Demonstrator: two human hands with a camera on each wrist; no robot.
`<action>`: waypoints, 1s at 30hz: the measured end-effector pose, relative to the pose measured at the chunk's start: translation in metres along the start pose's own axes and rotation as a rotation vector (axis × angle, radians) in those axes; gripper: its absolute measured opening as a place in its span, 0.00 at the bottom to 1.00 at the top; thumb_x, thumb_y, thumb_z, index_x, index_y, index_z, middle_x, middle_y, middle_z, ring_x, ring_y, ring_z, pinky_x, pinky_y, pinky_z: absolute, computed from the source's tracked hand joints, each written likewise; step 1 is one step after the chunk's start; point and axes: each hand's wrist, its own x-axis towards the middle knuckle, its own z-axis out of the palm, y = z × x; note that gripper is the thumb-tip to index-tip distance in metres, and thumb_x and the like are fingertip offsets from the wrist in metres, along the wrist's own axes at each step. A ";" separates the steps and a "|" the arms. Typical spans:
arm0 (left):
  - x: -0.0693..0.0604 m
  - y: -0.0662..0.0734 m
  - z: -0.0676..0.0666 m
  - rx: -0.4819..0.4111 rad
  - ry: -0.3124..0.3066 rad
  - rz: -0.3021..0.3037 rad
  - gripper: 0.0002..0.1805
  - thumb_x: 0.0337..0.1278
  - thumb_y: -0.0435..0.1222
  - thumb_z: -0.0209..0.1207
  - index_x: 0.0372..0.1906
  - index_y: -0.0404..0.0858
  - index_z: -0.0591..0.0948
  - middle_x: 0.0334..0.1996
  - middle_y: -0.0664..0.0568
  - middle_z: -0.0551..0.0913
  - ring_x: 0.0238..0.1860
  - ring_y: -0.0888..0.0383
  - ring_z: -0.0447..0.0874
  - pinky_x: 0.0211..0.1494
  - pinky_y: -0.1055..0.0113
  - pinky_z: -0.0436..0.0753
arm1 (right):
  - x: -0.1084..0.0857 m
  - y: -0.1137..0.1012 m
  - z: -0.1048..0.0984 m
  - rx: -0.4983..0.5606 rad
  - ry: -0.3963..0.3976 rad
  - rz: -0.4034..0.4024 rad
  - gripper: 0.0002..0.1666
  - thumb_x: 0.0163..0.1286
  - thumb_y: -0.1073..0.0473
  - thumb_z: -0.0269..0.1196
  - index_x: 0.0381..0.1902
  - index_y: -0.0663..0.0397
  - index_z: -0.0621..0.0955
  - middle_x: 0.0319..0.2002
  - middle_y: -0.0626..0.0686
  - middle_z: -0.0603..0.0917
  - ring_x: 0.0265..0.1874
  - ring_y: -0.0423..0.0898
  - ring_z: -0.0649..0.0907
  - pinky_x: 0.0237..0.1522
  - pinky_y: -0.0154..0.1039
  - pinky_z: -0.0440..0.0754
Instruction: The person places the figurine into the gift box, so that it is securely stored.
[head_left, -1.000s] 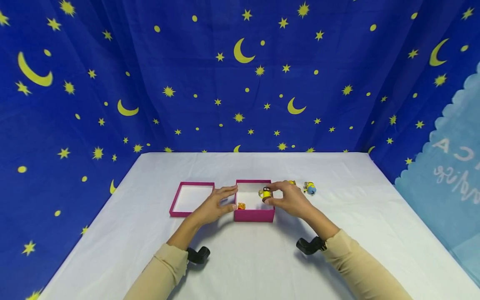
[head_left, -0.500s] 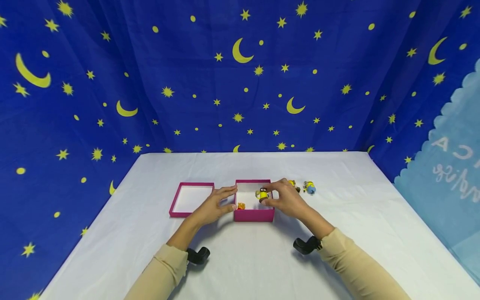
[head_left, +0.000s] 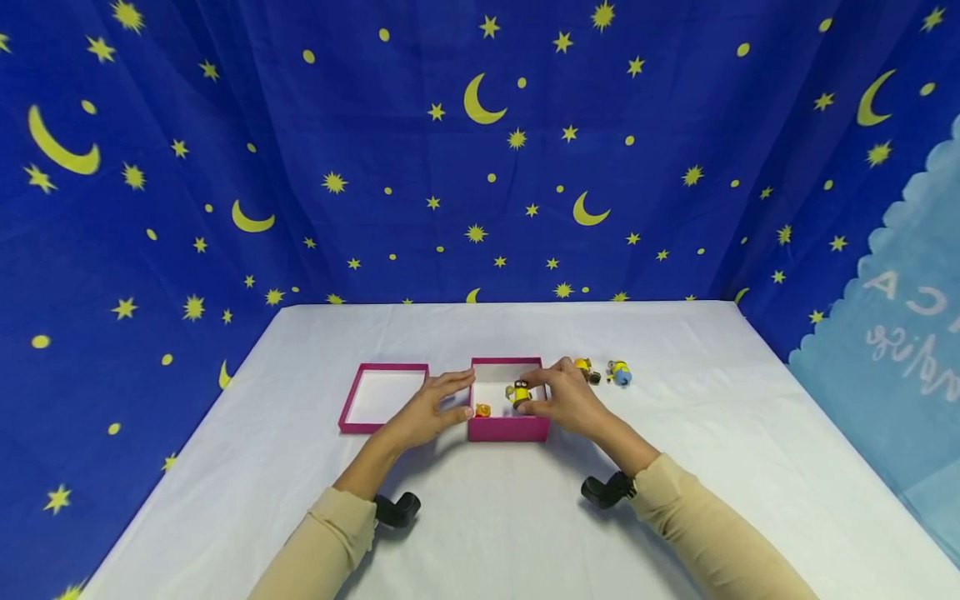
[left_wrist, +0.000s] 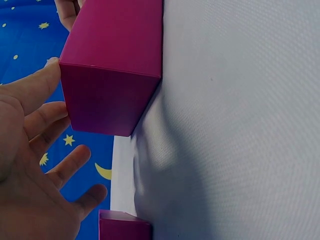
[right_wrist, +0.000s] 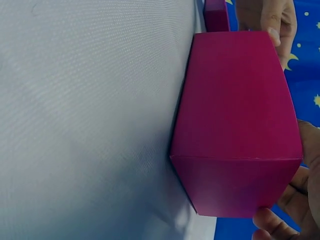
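A magenta box (head_left: 508, 430) with a white inside stands uncovered on the table. Over its right part, the right hand (head_left: 573, 400) pinches a yellow minion figure (head_left: 520, 392) between thumb and fingers. The left hand (head_left: 427, 412) touches the box's left side with fingertips and thumb, its fingers spread and fairly straight. In the box's front left corner lies a small orange figure (head_left: 483, 410). The left wrist view shows the left hand (left_wrist: 37, 150) at the end of the box (left_wrist: 107, 95). In the right wrist view the box wall hides the pinched figure.
Left of the box lies its magenta-rimmed lid (head_left: 362, 367), inside up. Behind the right hand are a yellow and brown figure (head_left: 585, 369) and a yellow and blue figure (head_left: 619, 373). A starry blue curtain (head_left: 405, 150) closes off the table's back.
The right hand has moved slightly left with the minion figure, further over the box. More of the yellow and brown figure behind it shows. The left hand has stayed in place.
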 end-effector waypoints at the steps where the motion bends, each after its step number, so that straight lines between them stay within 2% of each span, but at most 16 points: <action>1: 0.000 0.000 0.000 0.003 0.003 0.007 0.30 0.59 0.37 0.60 0.65 0.31 0.68 0.70 0.46 0.64 0.71 0.42 0.56 0.69 0.49 0.67 | 0.000 0.000 0.000 -0.007 0.001 -0.006 0.28 0.50 0.46 0.73 0.50 0.47 0.83 0.41 0.46 0.88 0.37 0.43 0.68 0.36 0.34 0.64; 7: -0.001 0.000 0.001 0.008 0.004 0.020 0.30 0.59 0.38 0.60 0.65 0.31 0.68 0.69 0.45 0.65 0.70 0.41 0.57 0.68 0.47 0.67 | 0.002 -0.001 0.002 -0.033 -0.012 -0.015 0.28 0.49 0.46 0.74 0.48 0.47 0.84 0.39 0.45 0.89 0.35 0.42 0.68 0.36 0.35 0.61; 17: 0.000 0.001 0.000 0.003 -0.011 -0.035 0.31 0.59 0.38 0.60 0.66 0.35 0.68 0.71 0.49 0.63 0.71 0.44 0.54 0.71 0.47 0.65 | 0.007 -0.003 0.002 -0.057 -0.075 -0.026 0.28 0.50 0.45 0.73 0.48 0.48 0.84 0.39 0.45 0.89 0.34 0.41 0.69 0.38 0.36 0.60; 25: 0.000 0.001 -0.001 0.007 -0.013 -0.041 0.31 0.59 0.39 0.60 0.66 0.34 0.67 0.71 0.50 0.63 0.71 0.44 0.54 0.71 0.45 0.63 | 0.013 0.000 0.003 -0.041 -0.150 -0.001 0.25 0.51 0.46 0.72 0.47 0.47 0.84 0.39 0.45 0.89 0.39 0.47 0.75 0.40 0.37 0.61; 30: 0.000 0.001 -0.001 0.011 -0.014 -0.042 0.31 0.59 0.39 0.60 0.67 0.35 0.67 0.71 0.50 0.63 0.71 0.44 0.54 0.70 0.46 0.64 | 0.015 -0.001 0.001 -0.033 -0.184 -0.017 0.21 0.52 0.49 0.73 0.44 0.46 0.85 0.37 0.44 0.89 0.42 0.47 0.77 0.46 0.44 0.66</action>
